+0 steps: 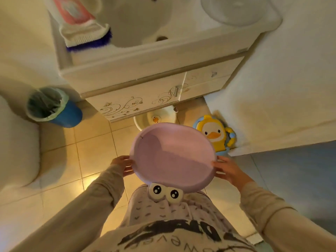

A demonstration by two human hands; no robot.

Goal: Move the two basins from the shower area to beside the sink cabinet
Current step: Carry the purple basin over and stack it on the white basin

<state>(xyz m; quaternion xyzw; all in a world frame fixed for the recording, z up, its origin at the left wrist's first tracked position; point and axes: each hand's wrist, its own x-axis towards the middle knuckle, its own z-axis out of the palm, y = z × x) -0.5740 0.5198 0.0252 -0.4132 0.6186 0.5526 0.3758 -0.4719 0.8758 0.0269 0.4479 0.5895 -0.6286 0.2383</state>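
While we stand before the sink cabinet [145, 99], our left hand [123, 165] and right hand [230, 170] grasp the purple basin's [172, 155] rim; a duck-print basin [156, 117] sits below the cabinet

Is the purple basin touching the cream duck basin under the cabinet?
Cannot tell. In the head view the purple basin, held by both hands, overlaps the cream duck basin, hiding any gap.

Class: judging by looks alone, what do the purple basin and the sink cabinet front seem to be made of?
Purple basin: probably plastic, smooth matte, thin moulded rim, uniform colour. Sink cabinet front: likely laminated or painted board, pale, with printed floral scrolls and a metal-looking handle.
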